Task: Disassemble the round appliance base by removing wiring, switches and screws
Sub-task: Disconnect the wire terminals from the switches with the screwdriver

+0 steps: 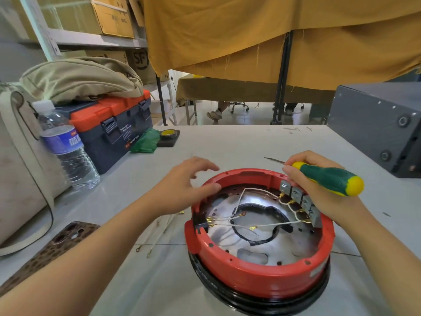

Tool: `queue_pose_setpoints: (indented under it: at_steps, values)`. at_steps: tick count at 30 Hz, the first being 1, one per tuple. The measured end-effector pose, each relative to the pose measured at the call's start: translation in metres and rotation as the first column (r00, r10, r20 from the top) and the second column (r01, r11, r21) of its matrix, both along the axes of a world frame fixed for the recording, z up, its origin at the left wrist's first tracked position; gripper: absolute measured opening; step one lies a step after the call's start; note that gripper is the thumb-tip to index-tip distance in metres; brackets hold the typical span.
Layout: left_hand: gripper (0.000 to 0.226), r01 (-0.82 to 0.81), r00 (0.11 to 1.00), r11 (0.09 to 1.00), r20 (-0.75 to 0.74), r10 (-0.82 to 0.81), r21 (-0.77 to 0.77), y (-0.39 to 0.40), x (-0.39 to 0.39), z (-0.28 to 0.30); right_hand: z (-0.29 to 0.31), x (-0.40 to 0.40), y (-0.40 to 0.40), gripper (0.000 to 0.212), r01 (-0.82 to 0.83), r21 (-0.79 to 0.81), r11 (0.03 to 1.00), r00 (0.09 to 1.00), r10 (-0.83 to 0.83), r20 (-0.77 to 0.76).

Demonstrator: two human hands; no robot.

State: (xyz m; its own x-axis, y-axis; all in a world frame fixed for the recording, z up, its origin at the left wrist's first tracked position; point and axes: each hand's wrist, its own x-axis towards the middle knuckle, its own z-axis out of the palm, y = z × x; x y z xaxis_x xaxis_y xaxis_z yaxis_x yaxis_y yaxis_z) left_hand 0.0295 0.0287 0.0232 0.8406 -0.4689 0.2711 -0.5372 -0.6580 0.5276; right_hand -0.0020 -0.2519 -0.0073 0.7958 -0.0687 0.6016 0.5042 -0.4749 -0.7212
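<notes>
Counting four switches (300, 200), one screwdriver (328, 178)

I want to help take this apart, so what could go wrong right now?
The screwdriver lies sideways in the right hand while its fingers touch the grey switches; its tip might slip. White wires are joined to the red base, so tugging might snap them. The water bottle stands nearby and could tip.

Glossy red plastic base (257, 279), shiny metal plate (225, 233) inside; matt rubbery green-yellow screwdriver handle (330, 179).
</notes>
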Motion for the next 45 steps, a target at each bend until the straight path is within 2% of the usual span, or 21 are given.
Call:
queue_pose_setpoints:
  at_steps: [2,4,7,12,16,19,26,33,36,38,39,42,45]
  values:
    - [0.052,0.134,0.991,0.978,-0.005,-0.135,0.162,-0.016,0.001,0.001,0.002,-0.002,0.0,0.004,-0.023,0.035,0.999,0.999,0.024,-0.023]
    - [0.058,0.168,0.985,0.951,-0.006,-0.172,0.259,-0.029,0.005,-0.003,0.003,-0.004,0.0,0.008,-0.036,0.043,0.998,0.999,0.038,-0.038]
    - [0.058,0.146,0.988,0.937,-0.001,-0.154,0.318,-0.045,0.014,-0.008,0.001,-0.005,0.001,0.002,-0.022,0.019,1.0,0.998,0.023,-0.058]
    - [0.059,0.116,0.99,0.91,0.03,-0.139,0.397,-0.059,0.023,-0.008,0.003,-0.006,0.001,0.006,-0.006,0.012,1.0,0.996,0.007,-0.085]
    - [0.055,0.031,0.988,0.888,0.123,-0.098,0.46,-0.059,0.022,-0.01,0.007,-0.006,0.001,0.006,-0.024,0.056,0.998,0.992,0.03,-0.124]
    - [0.051,-0.024,0.979,0.886,0.19,-0.072,0.463,-0.058,0.017,-0.009,0.011,-0.008,0.002,0.009,-0.023,0.157,0.987,0.996,0.037,-0.087]
    - [0.039,-0.24,0.946,0.828,0.312,0.082,0.508,-0.051,0.008,-0.009,0.019,-0.011,-0.001,0.018,0.108,0.383,0.918,0.991,-0.128,0.028]
    - [0.028,-0.389,0.904,0.714,0.389,0.176,0.582,-0.052,0.007,-0.001,0.021,-0.012,0.0,0.028,0.109,0.458,0.882,0.984,-0.161,0.076]
    - [0.033,-0.406,0.905,0.663,0.378,0.197,0.629,-0.06,0.006,0.004,0.023,-0.013,0.001,0.032,0.11,0.469,0.876,0.981,-0.171,0.089]
    - [0.042,-0.378,0.917,0.665,0.359,0.174,0.644,-0.069,0.007,0.006,0.023,-0.013,0.001,0.034,0.117,0.466,0.877,0.979,-0.182,0.096]
    - [0.047,-0.335,0.929,0.694,0.345,0.132,0.637,-0.074,0.009,0.006,0.022,-0.013,0.001,0.034,0.115,0.466,0.877,0.977,-0.184,0.104]
    - [0.065,-0.06,0.974,0.814,0.211,-0.078,0.578,-0.087,0.017,0.004,0.021,-0.014,0.0,0.034,0.122,0.433,0.893,0.971,-0.198,0.134]
    - [0.072,0.13,0.972,0.831,0.096,-0.215,0.54,-0.096,0.026,-0.001,0.02,-0.015,0.0,0.033,0.15,0.372,0.916,0.965,-0.217,0.146]
